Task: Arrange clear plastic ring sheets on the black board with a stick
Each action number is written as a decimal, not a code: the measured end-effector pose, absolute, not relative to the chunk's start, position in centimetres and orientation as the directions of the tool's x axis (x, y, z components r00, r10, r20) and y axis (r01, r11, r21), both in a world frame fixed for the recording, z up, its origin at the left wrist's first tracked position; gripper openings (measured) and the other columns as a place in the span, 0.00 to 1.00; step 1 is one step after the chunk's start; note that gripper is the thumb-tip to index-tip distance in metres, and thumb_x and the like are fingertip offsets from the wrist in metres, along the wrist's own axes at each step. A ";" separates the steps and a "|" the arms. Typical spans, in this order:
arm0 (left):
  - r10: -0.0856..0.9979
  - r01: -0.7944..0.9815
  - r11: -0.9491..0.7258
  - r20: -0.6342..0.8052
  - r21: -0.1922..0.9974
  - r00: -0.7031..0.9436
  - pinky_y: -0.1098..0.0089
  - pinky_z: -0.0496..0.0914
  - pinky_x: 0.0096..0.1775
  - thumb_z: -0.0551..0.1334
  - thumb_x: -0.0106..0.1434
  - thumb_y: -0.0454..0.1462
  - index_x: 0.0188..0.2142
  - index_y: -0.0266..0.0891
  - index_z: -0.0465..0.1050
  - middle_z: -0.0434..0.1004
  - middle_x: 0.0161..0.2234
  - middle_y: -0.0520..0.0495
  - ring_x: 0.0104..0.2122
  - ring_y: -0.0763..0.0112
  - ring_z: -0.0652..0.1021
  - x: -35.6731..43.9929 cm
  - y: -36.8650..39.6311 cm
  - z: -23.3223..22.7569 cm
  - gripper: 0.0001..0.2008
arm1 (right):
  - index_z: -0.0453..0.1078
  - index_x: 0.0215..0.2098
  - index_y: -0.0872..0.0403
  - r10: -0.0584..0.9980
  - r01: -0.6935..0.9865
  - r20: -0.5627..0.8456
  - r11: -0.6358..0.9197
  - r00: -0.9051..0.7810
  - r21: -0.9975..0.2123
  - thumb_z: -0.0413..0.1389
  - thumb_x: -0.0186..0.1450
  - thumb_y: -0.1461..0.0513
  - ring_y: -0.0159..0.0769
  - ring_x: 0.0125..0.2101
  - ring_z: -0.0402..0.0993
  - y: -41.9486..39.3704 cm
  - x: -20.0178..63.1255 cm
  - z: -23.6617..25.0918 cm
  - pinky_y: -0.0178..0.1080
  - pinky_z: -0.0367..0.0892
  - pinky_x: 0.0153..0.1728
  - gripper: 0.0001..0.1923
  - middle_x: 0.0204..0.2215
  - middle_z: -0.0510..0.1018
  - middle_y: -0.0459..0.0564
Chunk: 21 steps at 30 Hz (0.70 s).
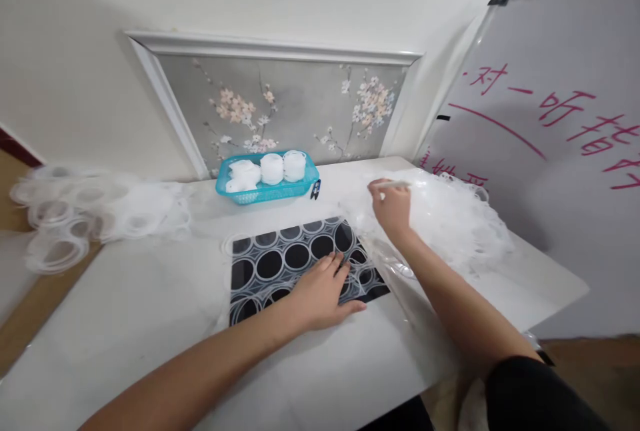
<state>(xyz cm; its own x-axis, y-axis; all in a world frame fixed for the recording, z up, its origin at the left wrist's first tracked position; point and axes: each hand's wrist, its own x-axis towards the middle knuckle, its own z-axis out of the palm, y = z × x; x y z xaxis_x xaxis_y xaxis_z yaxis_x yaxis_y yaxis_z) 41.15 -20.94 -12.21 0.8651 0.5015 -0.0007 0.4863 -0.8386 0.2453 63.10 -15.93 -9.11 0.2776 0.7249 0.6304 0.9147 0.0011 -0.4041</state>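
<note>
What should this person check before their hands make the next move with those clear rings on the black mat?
1. Left hand flat on the black mat, steadying it: ok.
2. Right hand reaching the heap of clear rings at the table's right: ok.
3. A single ring pinched in the right hand, not several: cannot tell; the fingers hold something thin and pale.
4. Rings already laid on the mat lying flat and in rows: ok.
5. Blue basket with white rolls standing apart from both hands, at the wall: ok.
6. Stack of rings at the far left resting securely on the table: cannot tell; it seems to overhang the edge.
</note>
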 end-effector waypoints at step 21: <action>0.592 0.588 -0.805 0.038 0.080 0.805 0.55 0.56 0.58 0.45 0.65 0.58 0.58 0.31 0.61 0.57 0.60 0.32 0.60 0.50 0.60 37.3 -23.1 -12.1 0.36 | 0.72 0.31 0.56 0.986 0.378 0.133 0.086 0.100 -0.922 0.54 0.61 0.56 0.37 0.34 0.77 -21.2 55.2 -13.7 0.36 0.70 0.38 0.11 0.31 0.79 0.49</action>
